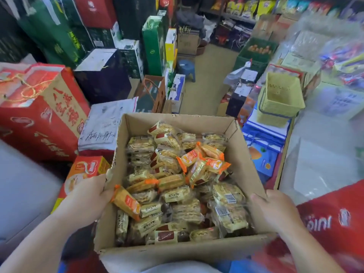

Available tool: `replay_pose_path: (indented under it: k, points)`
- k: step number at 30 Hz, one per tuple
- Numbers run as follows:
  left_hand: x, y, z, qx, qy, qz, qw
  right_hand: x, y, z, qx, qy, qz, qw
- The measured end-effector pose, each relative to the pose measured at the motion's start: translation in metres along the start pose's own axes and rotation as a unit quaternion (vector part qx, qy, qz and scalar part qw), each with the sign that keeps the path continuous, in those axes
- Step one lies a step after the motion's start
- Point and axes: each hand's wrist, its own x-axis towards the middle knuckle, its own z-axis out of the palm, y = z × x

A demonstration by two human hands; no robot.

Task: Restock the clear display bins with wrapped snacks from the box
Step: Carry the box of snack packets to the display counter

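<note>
Left hand [88, 191] and right hand [275, 209] each grip a side wall of the cardboard box [177, 251], held at lower centre with its long axis running away from the person. Wrapped snacks [177, 174] fill it. The clear display bins [340, 99], blurred, lie at right, nearer the right hand; a rightward carry seems required.

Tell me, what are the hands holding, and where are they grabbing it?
The cardboard box of wrapped snacks. The left hand grips its left side at the rim, and the right hand grips its right side.
</note>
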Motion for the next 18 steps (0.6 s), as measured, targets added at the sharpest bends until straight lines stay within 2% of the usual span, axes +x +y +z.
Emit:
replay_pose_path:
  k: [9,18]
  points:
    - [0.222,0.092,-0.021,0.033,-0.037,0.027,0.998,0.182,-0.07,-0.027,-0.03,0.029,0.043,0.998]
    - [0.457,0.205,-0.064,0.043,-0.104,0.088,0.99,0.343,-0.149,-0.071,0.025,0.03,0.132,0.99]
